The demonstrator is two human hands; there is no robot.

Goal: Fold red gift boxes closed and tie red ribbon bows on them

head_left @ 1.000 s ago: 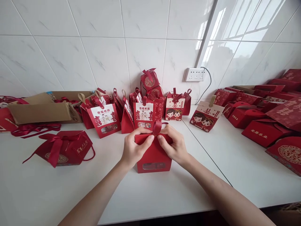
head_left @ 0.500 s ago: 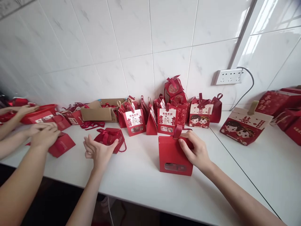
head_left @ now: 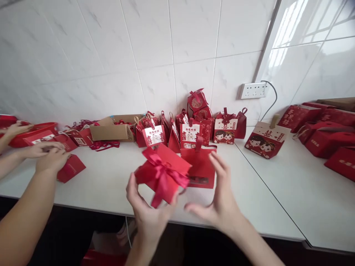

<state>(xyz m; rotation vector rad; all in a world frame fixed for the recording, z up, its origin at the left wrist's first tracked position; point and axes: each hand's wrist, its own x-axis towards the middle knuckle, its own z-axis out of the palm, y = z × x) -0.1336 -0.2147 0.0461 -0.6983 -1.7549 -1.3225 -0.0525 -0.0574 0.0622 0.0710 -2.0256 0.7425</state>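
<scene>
My left hand (head_left: 146,212) holds up a red gift box with a ribbon bow (head_left: 162,174), its fingers curled under the box's lower edge. My right hand (head_left: 222,199) hovers just right of it, palm turned in and fingers spread, holding nothing. Behind both hands a plain red box with a small window (head_left: 200,166) stands on the white table (head_left: 111,181), a ribbon loop at its top.
A row of red printed gift boxes (head_left: 190,133) lines the tiled wall. A brown cardboard box (head_left: 109,129) with ribbons sits to the left. More red boxes (head_left: 318,129) lie at the right. Other people's hands (head_left: 48,157) handle red boxes at the left.
My left hand picked the bowed box up from the table at the left and brought it to the middle. My right hand let go of the windowed box and opened.
</scene>
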